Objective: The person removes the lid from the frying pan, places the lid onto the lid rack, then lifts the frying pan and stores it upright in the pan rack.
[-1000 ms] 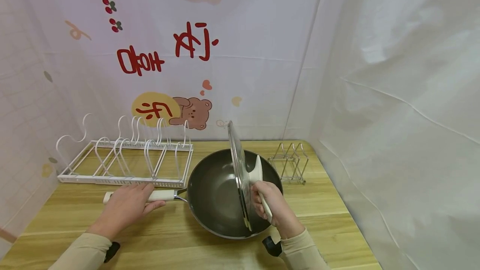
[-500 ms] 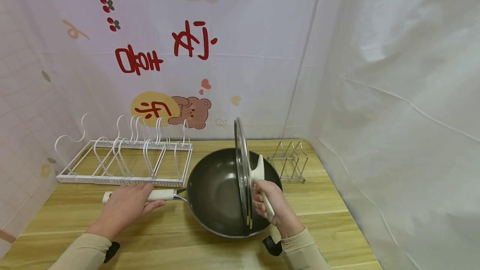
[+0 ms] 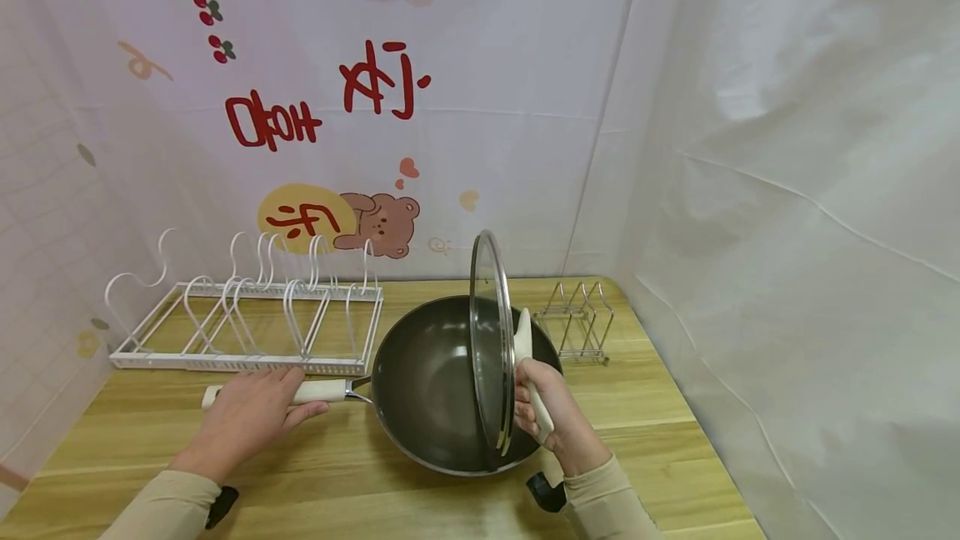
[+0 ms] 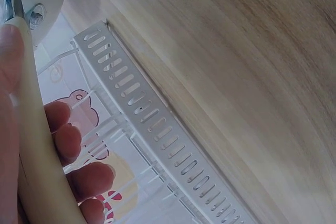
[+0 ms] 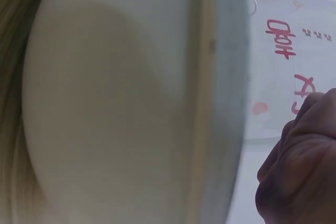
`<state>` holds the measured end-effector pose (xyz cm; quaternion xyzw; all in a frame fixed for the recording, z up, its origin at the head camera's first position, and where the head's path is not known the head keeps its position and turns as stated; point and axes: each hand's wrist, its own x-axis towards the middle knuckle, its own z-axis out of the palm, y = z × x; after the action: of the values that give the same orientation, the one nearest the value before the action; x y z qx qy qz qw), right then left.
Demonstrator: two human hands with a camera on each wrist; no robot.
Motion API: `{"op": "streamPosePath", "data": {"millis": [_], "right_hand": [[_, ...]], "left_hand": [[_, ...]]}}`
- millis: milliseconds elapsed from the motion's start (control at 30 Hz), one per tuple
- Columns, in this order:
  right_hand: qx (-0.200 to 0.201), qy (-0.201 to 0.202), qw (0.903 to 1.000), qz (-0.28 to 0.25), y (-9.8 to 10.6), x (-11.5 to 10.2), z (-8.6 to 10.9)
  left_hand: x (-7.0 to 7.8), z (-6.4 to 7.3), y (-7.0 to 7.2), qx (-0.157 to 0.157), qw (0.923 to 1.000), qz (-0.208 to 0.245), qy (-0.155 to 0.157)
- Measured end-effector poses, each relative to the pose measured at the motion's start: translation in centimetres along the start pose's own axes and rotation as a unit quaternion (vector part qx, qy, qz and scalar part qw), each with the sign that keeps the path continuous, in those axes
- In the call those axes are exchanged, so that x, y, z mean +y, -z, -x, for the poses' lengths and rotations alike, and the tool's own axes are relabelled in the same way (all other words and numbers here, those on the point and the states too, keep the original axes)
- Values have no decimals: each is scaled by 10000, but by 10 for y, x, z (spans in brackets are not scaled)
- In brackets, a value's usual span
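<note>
A dark-lined wok [image 3: 431, 386] rests on the wooden table, its cream handle [image 3: 321, 391] pointing left. My left hand [image 3: 251, 415] grips that handle; in the left wrist view the fingers [image 4: 92, 179] curl round the cream handle [image 4: 39, 145]. My right hand [image 3: 553, 407] holds the cream knob of a glass lid [image 3: 491, 340] with a metal rim. The lid stands nearly on edge over the right part of the wok, its lower rim inside the wok's outline. In the right wrist view the wok's pale outer wall [image 5: 110, 98] fills much of the frame, with the right hand [image 5: 302, 161] beside it.
A white wire rack [image 3: 247, 361] with upright loops stands behind the left hand, close to the wok's handle. A small metal rack [image 3: 585, 352] sits just right of the wok. Printed cloth [image 3: 510, 148] hangs behind the table [image 3: 637, 440], and pale sheeting along the right.
The lid has turned in my right hand, so its glass inner side now faces more toward the left and the camera. It has shifted slightly right. My left hand keeps its grip on the handle.
</note>
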<state>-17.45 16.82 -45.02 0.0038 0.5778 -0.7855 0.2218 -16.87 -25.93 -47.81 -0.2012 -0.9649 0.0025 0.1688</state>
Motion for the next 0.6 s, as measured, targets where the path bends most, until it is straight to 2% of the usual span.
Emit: {"op": "streamPosePath", "data": {"millis": [467, 600], "right_hand": [[-204, 71, 9997, -127, 6, 1, 2], [-602, 111, 9976, -324, 7, 2, 2]], "left_hand": [[0, 0, 1, -51, 10000, 21, 13], [-1, 0, 0, -65, 10000, 6, 2]]}}
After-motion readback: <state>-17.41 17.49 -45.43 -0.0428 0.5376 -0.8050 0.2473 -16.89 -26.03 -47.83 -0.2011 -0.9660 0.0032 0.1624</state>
